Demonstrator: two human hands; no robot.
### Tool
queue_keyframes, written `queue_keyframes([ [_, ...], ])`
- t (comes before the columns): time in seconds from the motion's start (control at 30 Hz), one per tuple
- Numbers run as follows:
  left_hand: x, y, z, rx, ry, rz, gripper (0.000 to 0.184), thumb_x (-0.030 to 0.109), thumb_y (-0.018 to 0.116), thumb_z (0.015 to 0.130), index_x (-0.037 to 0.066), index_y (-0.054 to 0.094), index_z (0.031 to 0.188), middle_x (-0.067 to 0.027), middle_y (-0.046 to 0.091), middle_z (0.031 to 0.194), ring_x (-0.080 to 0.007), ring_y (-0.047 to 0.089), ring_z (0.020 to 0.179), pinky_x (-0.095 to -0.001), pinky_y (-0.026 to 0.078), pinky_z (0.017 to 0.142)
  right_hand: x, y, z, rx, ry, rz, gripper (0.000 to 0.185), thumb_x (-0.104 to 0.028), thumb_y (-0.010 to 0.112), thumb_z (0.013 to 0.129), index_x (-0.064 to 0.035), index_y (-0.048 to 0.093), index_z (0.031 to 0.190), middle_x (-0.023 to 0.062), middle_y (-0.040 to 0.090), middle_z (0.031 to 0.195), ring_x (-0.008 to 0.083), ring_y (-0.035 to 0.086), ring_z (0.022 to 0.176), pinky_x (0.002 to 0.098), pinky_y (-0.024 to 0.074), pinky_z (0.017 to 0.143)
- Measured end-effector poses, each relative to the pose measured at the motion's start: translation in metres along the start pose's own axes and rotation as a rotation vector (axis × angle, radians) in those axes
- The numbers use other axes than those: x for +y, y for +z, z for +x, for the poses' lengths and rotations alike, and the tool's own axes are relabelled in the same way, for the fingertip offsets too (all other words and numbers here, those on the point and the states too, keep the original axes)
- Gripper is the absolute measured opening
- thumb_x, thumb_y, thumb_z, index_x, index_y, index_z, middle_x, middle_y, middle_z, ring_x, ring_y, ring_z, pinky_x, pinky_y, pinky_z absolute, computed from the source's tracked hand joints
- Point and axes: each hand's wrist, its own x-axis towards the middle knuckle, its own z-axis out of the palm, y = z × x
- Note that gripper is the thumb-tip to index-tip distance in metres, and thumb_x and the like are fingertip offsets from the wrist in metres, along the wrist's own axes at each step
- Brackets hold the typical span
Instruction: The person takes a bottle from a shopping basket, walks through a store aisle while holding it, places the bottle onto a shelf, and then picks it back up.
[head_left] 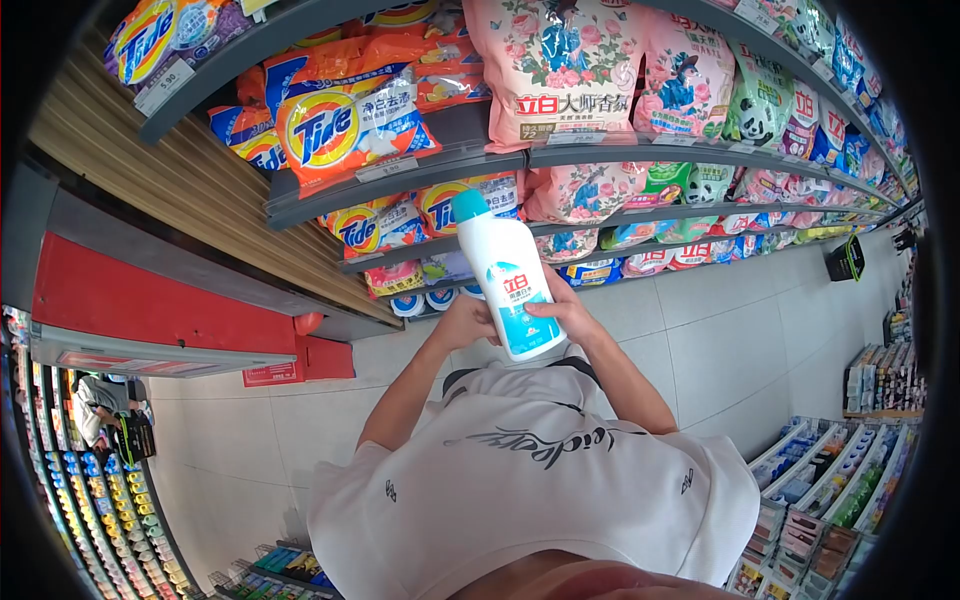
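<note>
A white bottle [508, 280] with a teal cap and a teal-and-red label is held upright, slightly tilted, in front of my body. On its right side my right hand [568, 312] grips it, the thumb lying across the lower label. My left hand [470, 322] is at the bottle's lower left with its fingers curled in; the bottle hides part of them, and whether they press on it is unclear. Behind the cap, a lower shelf holds orange Tide bags [450, 208]. Pink detergent bags [557, 75] stand on the shelf above.
Curved grey shelves [700, 148] of bagged detergent run across the top to the right. A red and grey unit [160, 300] is at the left. Another person [95, 410] stands far left near bottle shelves. A black basket [846, 260] is on the right, and product racks [835, 470] at lower right.
</note>
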Motion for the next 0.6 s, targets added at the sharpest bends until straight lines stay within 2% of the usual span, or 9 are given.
queue_keyframes([
  [0.2,0.004,0.0,0.002,0.004,-0.007,-0.039,0.014,-0.007,0.065,0.072,-0.009,0.067,0.086,-0.0144,0.068,0.075,-0.0206,0.067,0.063,-0.0297,0.056,0.057,0.0,-0.001,0.001,-0.006,-0.023,0.002,0.066,-0.008,0.068,0.075,-0.0017,0.036,0.133,0.0099,0.051,0.119,0.0175,0.048,0.111,0.029,0.0372,0.095],
  [0.3,0.006,-0.001,0.004,-0.008,-0.052,-0.064,0.019,-0.006,0.069,0.07,-0.007,0.068,0.088,-0.013,0.069,0.08,-0.0184,0.067,0.067,-0.0306,0.056,0.058,0.0,-0.002,0.001,-0.008,-0.036,0.006,0.066,-0.008,0.068,0.075,-0.0019,0.036,0.133,0.0094,0.051,0.119,0.0171,0.048,0.111,0.0289,0.0367,0.096],
  [0.43,0.004,0.0,0.006,-0.023,-0.06,-0.123,0.018,-0.005,0.069,0.071,-0.008,0.067,0.088,-0.0139,0.069,0.08,-0.019,0.067,0.067,-0.0304,0.056,0.056,0.0,-0.004,0.0,-0.007,-0.051,0.014,0.066,-0.008,0.068,0.075,-0.0019,0.036,0.133,0.0091,0.05,0.119,0.0173,0.048,0.112,0.029,0.0366,0.096],
  [0.5,0.001,0.001,0.007,-0.027,-0.053,-0.197,0.017,-0.004,0.069,0.071,-0.007,0.067,0.088,-0.014,0.069,0.081,-0.0191,0.067,0.066,-0.0297,0.056,0.055,0.0,-0.005,0.0,0.008,-0.022,-0.005,0.08,-0.006,0.067,0.07,-0.0026,0.029,0.139,0.0111,0.052,0.125,0.02,0.05,0.114,0.0309,0.0396,0.096],
  [0.6,-0.008,0.0,0.009,-0.027,-0.052,-0.241,0.017,-0.003,0.069,0.072,-0.007,0.067,0.088,-0.0141,0.069,0.08,-0.0193,0.067,0.065,-0.0293,0.056,0.053,0.001,-0.006,-0.001,0.015,-0.032,0.002,0.079,-0.007,0.068,0.07,-0.0025,0.03,0.139,0.0107,0.052,0.124,0.0198,0.05,0.114,0.0309,0.0397,0.096],
])
